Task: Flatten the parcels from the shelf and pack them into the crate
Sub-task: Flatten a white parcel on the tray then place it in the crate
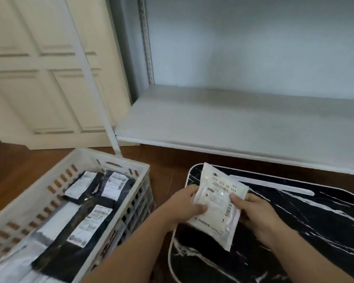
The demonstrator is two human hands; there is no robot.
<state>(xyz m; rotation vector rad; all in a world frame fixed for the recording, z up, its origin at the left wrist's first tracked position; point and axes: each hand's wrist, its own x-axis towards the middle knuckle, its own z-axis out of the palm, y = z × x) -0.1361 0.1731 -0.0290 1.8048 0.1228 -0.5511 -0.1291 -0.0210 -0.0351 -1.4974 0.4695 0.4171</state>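
Note:
A white parcel [218, 203] with a printed label and barcode is held over the black marble-patterned table [307, 225]. My left hand [184, 203] grips its left edge and my right hand [251, 211] grips its right edge. The white slatted crate [129, 203] sits on the floor to the left, holding several black parcels [94, 203] with white labels and some clear-wrapped ones. The white shelf [243, 127] behind the table shows no parcels in the part I can see.
A cream panelled door [45, 78] stands behind the crate. The metal shelf upright [147, 41] rises at the shelf's left corner. Brown wooden floor [18, 176] lies around the crate and between it and the table.

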